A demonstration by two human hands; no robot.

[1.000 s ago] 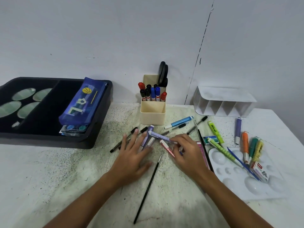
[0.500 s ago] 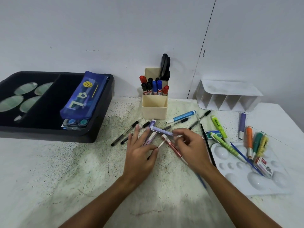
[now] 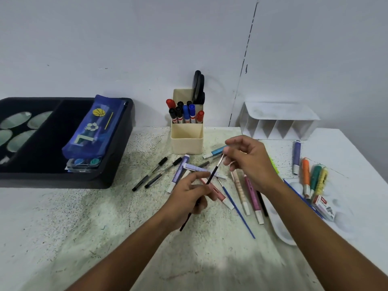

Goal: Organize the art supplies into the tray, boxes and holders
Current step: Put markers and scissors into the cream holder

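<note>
Over the middle of the speckled table (image 3: 63, 227), both hands hold one thin black paintbrush (image 3: 212, 175) clear of the surface: the left hand (image 3: 186, 198) grips its handle with curled fingers, and the right hand (image 3: 249, 160) pinches the bristle end, up toward 1 o'clock from the left. Below them lie scattered pastel pens (image 3: 237, 183), a blue paintbrush (image 3: 237, 208) and, toward 10 o'clock, two black pens (image 3: 155, 175). At 12 o'clock from the hands stands a cream holder (image 3: 186, 139) with red, black and blue markers (image 3: 184, 114) and black scissors (image 3: 198, 85) upright in it. A black tray (image 3: 117, 164) sits at 9 o'clock, with a blue pencil case (image 3: 94, 131) leaning on its right wall. At 2 o'clock a white divided organizer (image 3: 279, 122) stands against the wall. At 3 o'clock a white palette (image 3: 281, 232) carries orange, green and yellow highlighters (image 3: 313, 177) and a small box (image 3: 324, 208), partly hidden by the right forearm.
</note>
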